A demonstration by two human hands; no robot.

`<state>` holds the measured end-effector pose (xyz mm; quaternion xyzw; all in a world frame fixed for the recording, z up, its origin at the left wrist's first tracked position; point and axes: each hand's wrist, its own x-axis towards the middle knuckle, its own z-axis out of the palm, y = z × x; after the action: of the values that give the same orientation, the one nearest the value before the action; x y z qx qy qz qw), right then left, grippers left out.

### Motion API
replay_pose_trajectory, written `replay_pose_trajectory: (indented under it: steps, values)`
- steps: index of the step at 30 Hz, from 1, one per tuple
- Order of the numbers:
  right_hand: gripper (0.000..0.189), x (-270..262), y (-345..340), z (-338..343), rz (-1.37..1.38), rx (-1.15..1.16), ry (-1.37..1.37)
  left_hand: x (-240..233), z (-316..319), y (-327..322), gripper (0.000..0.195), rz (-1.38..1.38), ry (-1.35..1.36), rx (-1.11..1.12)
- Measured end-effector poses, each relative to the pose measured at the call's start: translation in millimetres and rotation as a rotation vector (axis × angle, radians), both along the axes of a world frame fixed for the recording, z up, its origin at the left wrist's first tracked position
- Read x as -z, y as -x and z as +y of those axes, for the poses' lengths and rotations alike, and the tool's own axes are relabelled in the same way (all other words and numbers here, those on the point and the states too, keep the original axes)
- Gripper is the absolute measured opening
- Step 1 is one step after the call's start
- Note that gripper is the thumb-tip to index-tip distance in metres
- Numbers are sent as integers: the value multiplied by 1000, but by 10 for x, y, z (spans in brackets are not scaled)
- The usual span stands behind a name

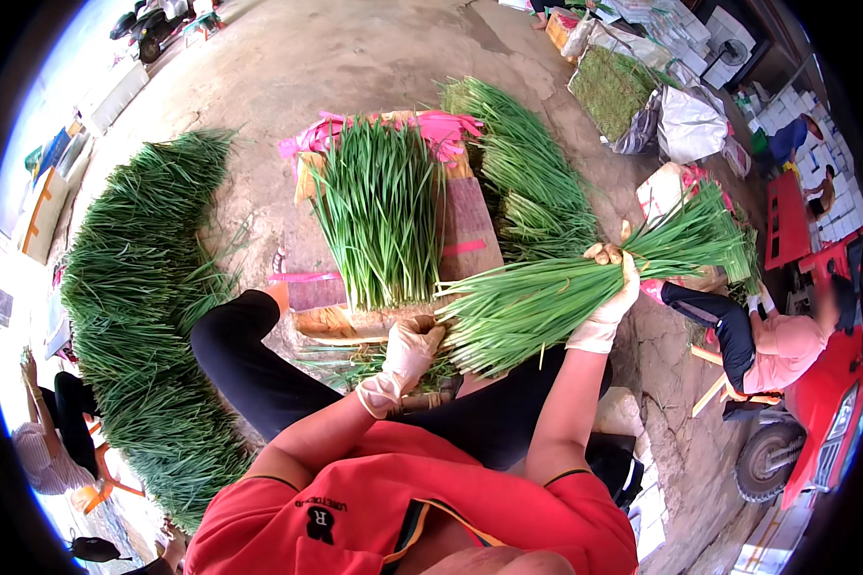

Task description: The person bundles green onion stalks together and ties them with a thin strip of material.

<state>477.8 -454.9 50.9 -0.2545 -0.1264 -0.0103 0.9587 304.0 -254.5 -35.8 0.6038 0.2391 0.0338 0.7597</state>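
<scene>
My right hand, in a pale glove, grips a bunch of long green garlic chives around its leafy middle. The bunch lies nearly level, its pale stem ends pointing left and its leaf tips right. Against those stem ends are the curled fingers of my left hand, also gloved; whether they pinch a stalk is hidden. Before me, a second heap of chives rests on a low wooden bench, stems towards me. Pink strips hang over the bench's far end.
A long pile of chives curves along the floor at left. More bundles lie right of the bench. One person sits at right by a red vehicle, another at left. Sacks stand at the upper right.
</scene>
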Motion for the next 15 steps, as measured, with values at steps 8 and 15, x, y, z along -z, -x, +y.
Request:
replay_pose_trajectory:
  steps: [8,15]
  values:
    - [40,-62,23,-176,15,113,-49,362,583,526,13,129,-235,308]
    - [44,1,37,-87,40,46,-39,-155,402,550,16,-186,-572,302]
